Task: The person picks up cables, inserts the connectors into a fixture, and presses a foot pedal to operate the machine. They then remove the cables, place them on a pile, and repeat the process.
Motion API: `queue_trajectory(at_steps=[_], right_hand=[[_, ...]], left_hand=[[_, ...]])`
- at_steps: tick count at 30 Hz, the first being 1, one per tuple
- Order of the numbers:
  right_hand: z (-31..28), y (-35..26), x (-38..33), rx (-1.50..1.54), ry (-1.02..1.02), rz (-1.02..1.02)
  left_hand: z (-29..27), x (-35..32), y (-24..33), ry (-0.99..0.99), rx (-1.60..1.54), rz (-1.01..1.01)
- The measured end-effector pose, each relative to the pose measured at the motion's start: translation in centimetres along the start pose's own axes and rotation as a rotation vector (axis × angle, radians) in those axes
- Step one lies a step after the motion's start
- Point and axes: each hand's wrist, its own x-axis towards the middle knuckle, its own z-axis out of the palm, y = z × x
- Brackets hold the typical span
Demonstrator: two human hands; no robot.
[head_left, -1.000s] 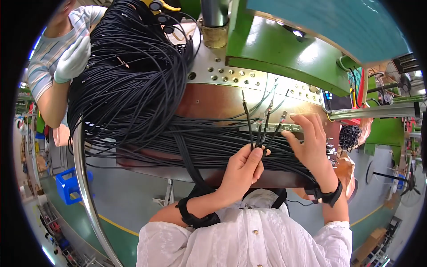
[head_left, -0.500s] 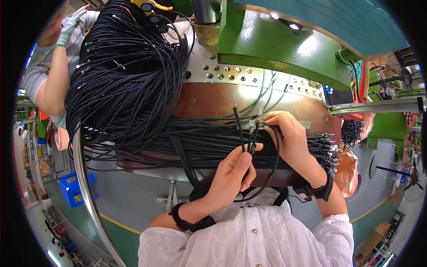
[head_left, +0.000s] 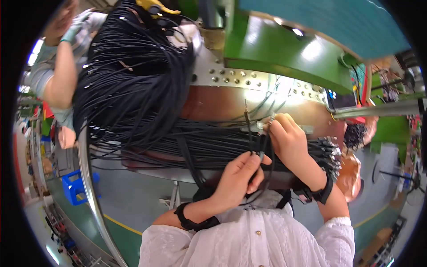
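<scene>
A thick bundle of black cables [head_left: 147,93] hangs at the upper left and runs across a brown worktable [head_left: 213,104]. My left hand [head_left: 238,178] pinches a few thin black cables [head_left: 260,149] just below the table's front edge. My right hand [head_left: 289,138] grips the same cables higher up, its fingertips at their ends beside a small clear connector [head_left: 261,127]. One cable end [head_left: 245,109] sticks up above my hands. Both wrists wear black bands.
A green machine housing [head_left: 289,58] and a perforated metal plate [head_left: 231,75] stand behind the table. Another person's arm and gloved hand [head_left: 66,66] reach in at the upper left. A blue crate [head_left: 73,187] sits on the floor at the left. Cable plug ends [head_left: 329,149] lie to the right.
My hands have drawn closer together and my right hand has closed down onto the cable ends. The raised cable ends now stand lower. The other person's arm has shifted upward.
</scene>
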Motion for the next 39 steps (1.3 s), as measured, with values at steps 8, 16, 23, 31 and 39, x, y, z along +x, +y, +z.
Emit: queue_trajectory(at_steps=[8,16,23,31,39], right_hand=[[-4.3,-1.7,1.2,-0.194,-0.059,-0.177],[-2.4,1.6,-1.5,-0.043,0.089,0.049],[-0.7,2.1,-2.0,0.264,0.066,0.241],[-0.9,1.8,-1.8,0.159,0.017,0.132],[-1.1,2.0,-1.3,0.153,0.010,0.079]], left_hand=[[0.3,-0.1,0.9,-0.107,0.087,-0.092],[0.8,-1.8,4.3,-0.065,0.334,0.144],[-0.1,-0.3,2.9,-0.163,0.140,-0.108],[-0.1,0.4,2.1,-0.162,0.156,-0.147],[-0.1,0.7,2.0,-0.175,0.144,-0.178]])
